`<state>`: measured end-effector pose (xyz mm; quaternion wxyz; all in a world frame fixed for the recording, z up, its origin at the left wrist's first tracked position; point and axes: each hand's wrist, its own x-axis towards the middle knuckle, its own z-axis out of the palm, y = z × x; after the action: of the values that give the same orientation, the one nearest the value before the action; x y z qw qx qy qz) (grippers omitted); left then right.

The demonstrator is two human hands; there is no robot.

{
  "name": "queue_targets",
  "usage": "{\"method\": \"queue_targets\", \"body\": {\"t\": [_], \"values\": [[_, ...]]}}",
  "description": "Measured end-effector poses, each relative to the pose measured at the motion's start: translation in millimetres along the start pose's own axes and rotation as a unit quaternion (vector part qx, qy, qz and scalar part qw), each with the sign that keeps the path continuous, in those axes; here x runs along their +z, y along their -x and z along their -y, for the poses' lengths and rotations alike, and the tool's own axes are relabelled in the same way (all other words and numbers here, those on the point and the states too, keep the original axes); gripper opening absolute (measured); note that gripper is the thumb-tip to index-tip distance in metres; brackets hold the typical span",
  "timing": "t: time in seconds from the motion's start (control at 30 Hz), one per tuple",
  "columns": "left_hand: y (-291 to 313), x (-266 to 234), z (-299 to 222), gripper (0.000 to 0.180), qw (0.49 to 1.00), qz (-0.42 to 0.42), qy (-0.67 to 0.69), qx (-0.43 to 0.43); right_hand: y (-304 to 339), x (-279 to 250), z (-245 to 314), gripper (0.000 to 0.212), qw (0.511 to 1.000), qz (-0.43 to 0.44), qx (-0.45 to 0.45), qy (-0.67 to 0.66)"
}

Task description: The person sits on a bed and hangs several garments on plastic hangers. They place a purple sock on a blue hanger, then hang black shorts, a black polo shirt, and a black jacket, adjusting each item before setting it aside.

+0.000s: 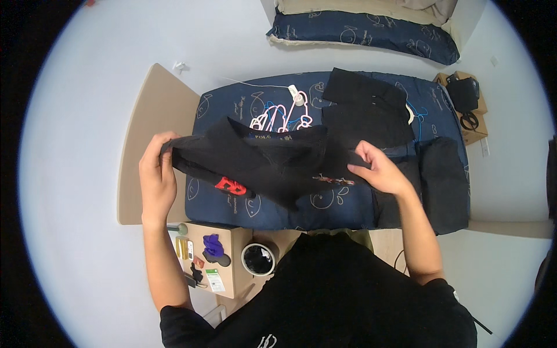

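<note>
Between my hands a black polo shirt [272,159] is stretched out above the bed, its collar toward the far side. Red lettering shows on its left part and a small embroidered patch on its right. My left hand [158,168] is closed on one shoulder or sleeve, thumb over the cloth. The opposite side of the shirt is pinched by my right hand [376,168]. The lower part of the shirt hangs foreshortened under it. Just beyond the collar, several pink, white and blue hangers [281,118] lie in a heap on the bed.
Dark garments [365,119] lie on the bed's right half, with a blue hanger [420,111] beside them. A power strip [294,91] with a cord rests near the wall. At the near left stand a small cabinet [223,279] and a bin [258,259]; cardboard boxes [474,130] are at the right.
</note>
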<state>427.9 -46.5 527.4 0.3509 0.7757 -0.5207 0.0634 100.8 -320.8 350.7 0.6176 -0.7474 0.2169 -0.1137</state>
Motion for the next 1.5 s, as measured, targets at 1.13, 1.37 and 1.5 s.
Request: {"method": "queue_targets", "body": {"t": [1.13, 1.37, 1.5], "values": [[65.9, 236.5, 190.4, 0.017, 0.982, 0.019, -0.076, -0.172, -81.3, -48.9, -120.3, 0.023, 0.925, -0.131, -0.01, 0.355], [120.7, 484.0, 316.4, 0.047, 0.948, 0.21, -0.196, -0.14, -191.6, 60.6, -383.8, 0.051, 0.831, -0.238, 0.051, 0.5], [229.4, 542.1, 300.4, 0.066, 0.936, 0.29, -0.176, -0.099, -142.6, 144.6, -441.3, 0.066, 0.863, -0.106, 0.107, 0.482]]}}
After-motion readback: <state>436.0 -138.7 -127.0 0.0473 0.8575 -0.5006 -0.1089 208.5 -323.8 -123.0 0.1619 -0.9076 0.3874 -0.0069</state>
